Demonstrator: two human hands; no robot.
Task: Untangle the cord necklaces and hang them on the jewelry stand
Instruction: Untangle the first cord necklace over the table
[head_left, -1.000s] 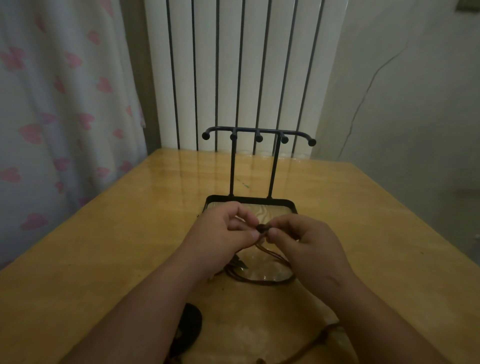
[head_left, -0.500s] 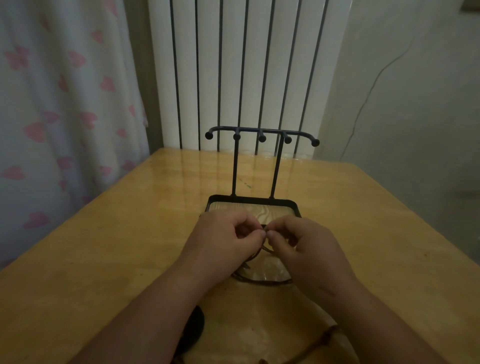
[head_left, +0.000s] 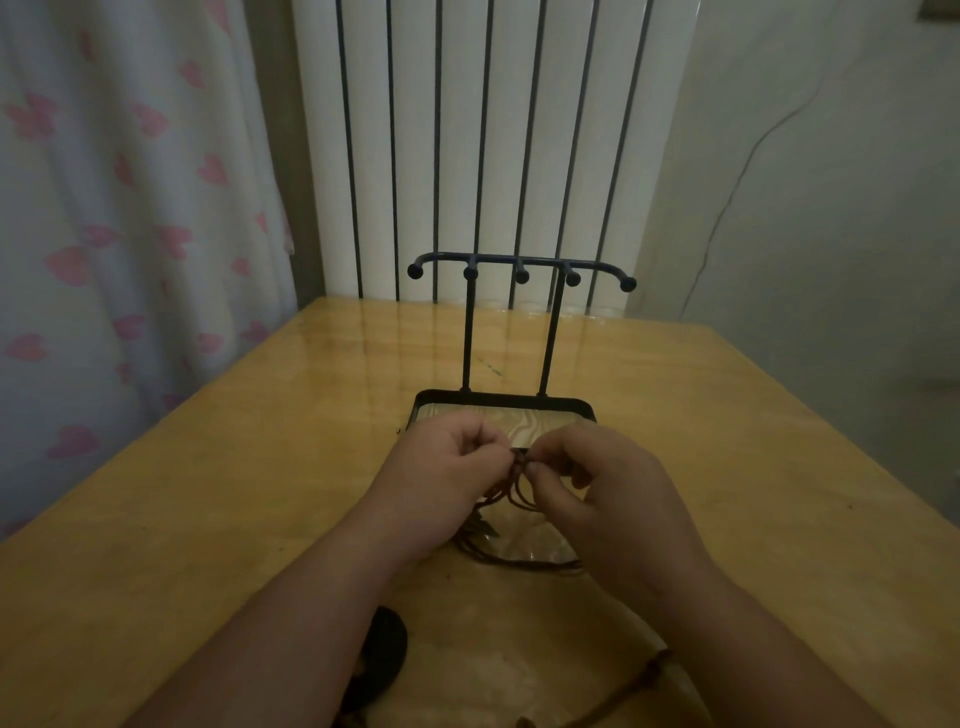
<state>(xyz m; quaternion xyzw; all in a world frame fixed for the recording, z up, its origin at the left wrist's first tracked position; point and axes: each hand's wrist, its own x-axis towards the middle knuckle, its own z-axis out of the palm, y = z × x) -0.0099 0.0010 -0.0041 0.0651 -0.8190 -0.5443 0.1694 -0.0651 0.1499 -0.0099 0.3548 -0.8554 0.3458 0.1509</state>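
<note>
A black jewelry stand (head_left: 519, 265) with several knobbed pegs rises from a tray base on the wooden table (head_left: 208, 493). Just in front of the base, my left hand (head_left: 441, 478) and my right hand (head_left: 597, 483) pinch a knot of brown cord necklaces (head_left: 519, 460) between fingertips. Loops of the cord (head_left: 519, 558) hang down onto the table between my wrists. Another brown cord with beads (head_left: 660, 670) lies under my right forearm, mostly hidden.
A dark round object (head_left: 382, 654) lies on the table under my left forearm. A white radiator (head_left: 493, 130) stands behind the table. A curtain with pink hearts (head_left: 130, 208) hangs at the left, a bare wall at the right.
Both hands have stayed together at the knot with small finger shifts. The cord strands now hang more bunched below my fingertips.
</note>
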